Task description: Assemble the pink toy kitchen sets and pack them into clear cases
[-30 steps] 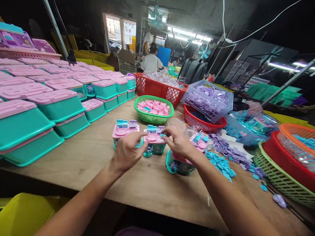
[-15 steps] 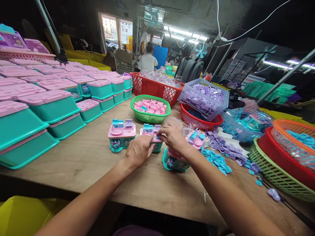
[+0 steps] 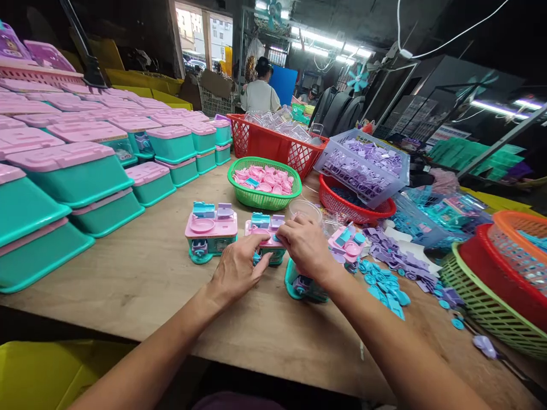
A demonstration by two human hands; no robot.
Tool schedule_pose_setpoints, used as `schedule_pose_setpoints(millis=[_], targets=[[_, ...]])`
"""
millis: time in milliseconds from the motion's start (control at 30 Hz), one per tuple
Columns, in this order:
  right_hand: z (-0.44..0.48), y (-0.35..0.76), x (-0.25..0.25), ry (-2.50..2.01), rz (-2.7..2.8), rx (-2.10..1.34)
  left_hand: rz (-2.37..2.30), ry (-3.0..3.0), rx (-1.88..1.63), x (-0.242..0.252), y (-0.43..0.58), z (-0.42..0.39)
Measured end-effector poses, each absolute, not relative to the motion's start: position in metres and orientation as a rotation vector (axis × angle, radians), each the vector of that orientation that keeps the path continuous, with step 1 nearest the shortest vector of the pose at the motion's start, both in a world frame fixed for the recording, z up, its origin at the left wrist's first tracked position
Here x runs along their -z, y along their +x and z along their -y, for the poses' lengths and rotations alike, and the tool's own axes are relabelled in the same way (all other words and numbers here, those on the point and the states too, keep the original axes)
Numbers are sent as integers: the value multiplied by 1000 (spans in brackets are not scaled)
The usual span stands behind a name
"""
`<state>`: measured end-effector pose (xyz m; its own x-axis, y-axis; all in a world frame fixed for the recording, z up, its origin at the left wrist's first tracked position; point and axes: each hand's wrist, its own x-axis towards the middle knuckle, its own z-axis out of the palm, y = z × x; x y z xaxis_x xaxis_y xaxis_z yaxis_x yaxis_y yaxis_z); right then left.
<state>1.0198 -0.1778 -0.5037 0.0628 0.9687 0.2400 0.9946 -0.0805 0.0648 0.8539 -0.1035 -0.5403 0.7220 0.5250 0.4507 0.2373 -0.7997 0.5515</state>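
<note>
A small toy kitchen point(image 3: 276, 257) with a pink top and teal base stands between my hands on the table. My left hand point(image 3: 239, 263) grips its left front side, fingers on the pink top and thumb below. Bent fingers of my right hand point(image 3: 305, 242) press together at its top right corner; whatever they pinch is hidden. A matching toy kitchen point(image 3: 211, 230), with a pink basin and blue and purple parts on top, is left of my hands. Under my right wrist, another toy kitchen point(image 3: 294, 282) is partly covered.
Teal boxes with pink lids point(image 3: 70, 171) are stacked at left. Behind the toys sits a green basket point(image 3: 267, 199) of pink pieces. A red crate point(image 3: 277, 142), a purple crate point(image 3: 363, 171) and loose blue pieces point(image 3: 384, 285) lie beyond and right. Someone in white point(image 3: 260, 94) sits farther back.
The view has shifted slightly. My left thumb has opened a little from its fingers, lower on the toy's front. My right hand stays at the top right corner.
</note>
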Motion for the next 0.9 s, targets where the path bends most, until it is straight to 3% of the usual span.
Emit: schedule_pose_setpoints(millis=[200,667,900], targets=[[180,1006,506,-2264,2005,403,-622,2283,-756,527,856,110],[180,1020,499,-2234,1823,109,-666,1497,-530,530,840,122],[180,1012,499,-2276,1854,220,-559,1029,-427,513,844,129]])
